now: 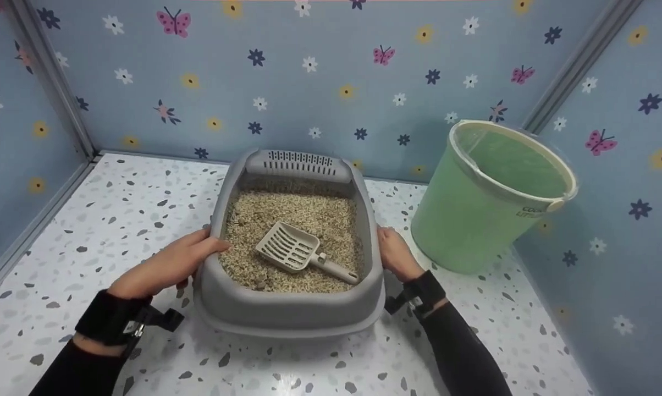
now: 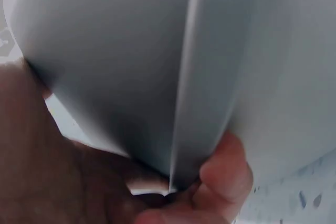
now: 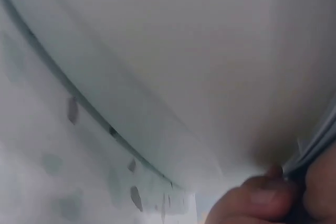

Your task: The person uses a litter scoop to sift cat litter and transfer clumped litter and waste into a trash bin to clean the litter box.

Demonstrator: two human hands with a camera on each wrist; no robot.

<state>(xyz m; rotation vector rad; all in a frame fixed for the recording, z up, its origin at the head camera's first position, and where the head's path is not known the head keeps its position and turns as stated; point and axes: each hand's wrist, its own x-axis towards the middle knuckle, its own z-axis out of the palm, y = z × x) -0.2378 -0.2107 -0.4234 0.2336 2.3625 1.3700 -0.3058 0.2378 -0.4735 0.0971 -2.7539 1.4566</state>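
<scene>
A grey litter box [image 1: 287, 313], filled with tan granular litter [image 1: 325, 212], stands between my two hands. On the litter lies a beige slotted litter scoop [image 1: 290, 246], its handle angled toward the near right corner. My left hand [image 1: 171, 261] grips the box's left side, thumb over the rim. In the left wrist view its curled fingers [image 2: 226, 169] reach beneath the box's edge. On the opposite side my right hand [image 1: 398, 254] holds the right rim. The right wrist view has its fingertips [image 3: 262, 198] tucked under that rim, beside the box's pale wall [image 3: 199, 66].
To the right a green bucket [image 1: 463, 220] with a cream rim and a clear liner stands near the corner. The speckled white surface [image 1: 105, 220] lies beneath everything. Flower-patterned blue panels [image 1: 309, 93] rise at the back and both sides.
</scene>
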